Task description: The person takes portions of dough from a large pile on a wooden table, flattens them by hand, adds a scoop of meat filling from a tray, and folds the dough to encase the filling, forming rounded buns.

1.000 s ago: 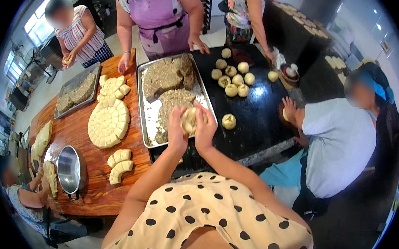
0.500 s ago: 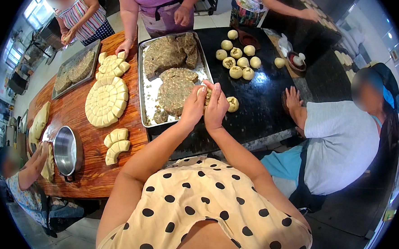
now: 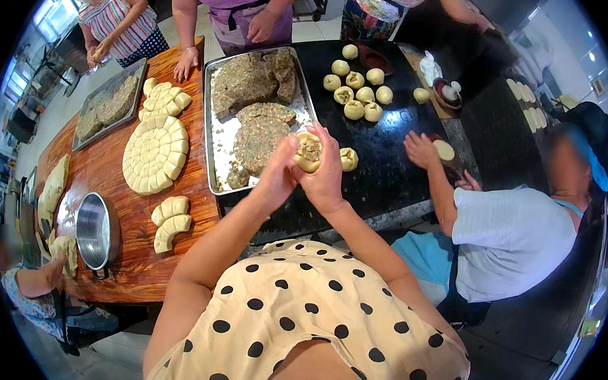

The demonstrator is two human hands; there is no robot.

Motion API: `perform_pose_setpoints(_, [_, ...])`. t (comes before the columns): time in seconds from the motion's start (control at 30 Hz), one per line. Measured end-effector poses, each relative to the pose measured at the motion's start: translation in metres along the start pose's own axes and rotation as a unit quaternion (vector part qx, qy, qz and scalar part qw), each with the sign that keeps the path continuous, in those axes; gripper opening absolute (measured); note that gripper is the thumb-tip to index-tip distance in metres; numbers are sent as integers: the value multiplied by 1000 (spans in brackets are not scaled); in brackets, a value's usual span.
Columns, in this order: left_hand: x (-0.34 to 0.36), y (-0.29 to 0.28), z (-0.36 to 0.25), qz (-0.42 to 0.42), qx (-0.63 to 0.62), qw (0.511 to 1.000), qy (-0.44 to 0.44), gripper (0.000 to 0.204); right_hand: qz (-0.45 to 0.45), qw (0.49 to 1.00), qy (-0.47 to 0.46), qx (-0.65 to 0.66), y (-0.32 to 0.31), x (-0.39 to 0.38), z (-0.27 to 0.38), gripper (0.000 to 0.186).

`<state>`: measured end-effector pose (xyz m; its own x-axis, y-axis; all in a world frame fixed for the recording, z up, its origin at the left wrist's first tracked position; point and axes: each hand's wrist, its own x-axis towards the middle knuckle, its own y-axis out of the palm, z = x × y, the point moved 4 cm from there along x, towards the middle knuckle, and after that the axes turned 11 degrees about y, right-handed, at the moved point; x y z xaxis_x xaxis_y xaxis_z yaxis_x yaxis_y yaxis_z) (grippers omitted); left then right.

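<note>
Head view: left hand [image 3: 277, 178] & right hand [image 3: 325, 174] cup a filled dough ball [image 3: 309, 152] above the black counter [image 3: 388, 160] beside the metal tray [image 3: 218, 148], fingers curled round, pinching its rim (soft, light, prob. sticky; best cradled from below, not squeezed)

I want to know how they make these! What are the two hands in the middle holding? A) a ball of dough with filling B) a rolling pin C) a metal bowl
A: the left hand and right hand cup a dough ball with filling showing on top.
</note>
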<state>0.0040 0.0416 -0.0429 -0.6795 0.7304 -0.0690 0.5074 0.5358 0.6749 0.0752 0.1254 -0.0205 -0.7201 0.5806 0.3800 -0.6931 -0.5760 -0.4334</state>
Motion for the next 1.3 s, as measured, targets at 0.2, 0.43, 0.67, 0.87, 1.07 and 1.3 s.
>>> perform_pose_setpoints(0.2, [-8,-1,-22,119,171,972,-108,52,173,977,7,124,-26,0,4,94])
perform_pose_setpoints(0.43, [-20,14,4,6,43,997,-61,49,42,999,-24,14,-18,-10,0,86])
perform_pose_setpoints(0.67, [-21,26,-17,120,126,977,-125,53,110,991,-66,42,-37,-7,10,83])
perform_pose_setpoints(0.87, [-28,24,0,63,75,995,-8,55,-9,990,-142,7,-37,-12,24,66])
perform_pose_setpoints(1.07, [-24,40,-31,156,353,921,52,48,43,979,8,201,-42,-8,16,52])
perform_pose_setpoints(1.3, [-19,42,-21,171,482,849,134,58,3,964,65,258,-42,-5,26,68])
